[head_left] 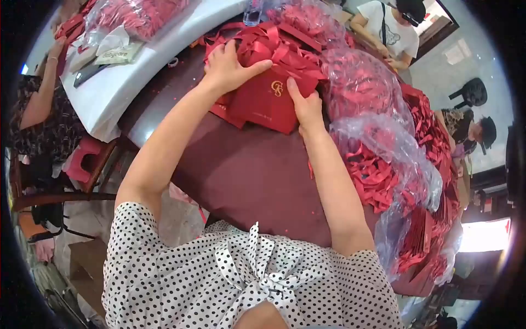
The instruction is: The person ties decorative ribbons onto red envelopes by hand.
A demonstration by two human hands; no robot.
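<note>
Red paper gift bags (257, 104) with a gold monogram and red ribbon handles lie in a stack on the dark red table (246, 170). My right hand (308, 108) grips the right edge of the top bag, thumb on its front and fingers hidden behind. On the upper left side of the stack rests my left hand (223, 70), its thumb stretched out to the right and its fingers spread over the ribbons. Loops of red ribbon (268, 46) bunch up just beyond both hands.
Clear plastic sacks (372, 115) of red ribboned bags line the table's right side. More bags (422, 236) stand in rows beyond them. A white surface (101, 98) at left carries a packet (118, 54). Other people sit around, including one in a white shirt (386, 30).
</note>
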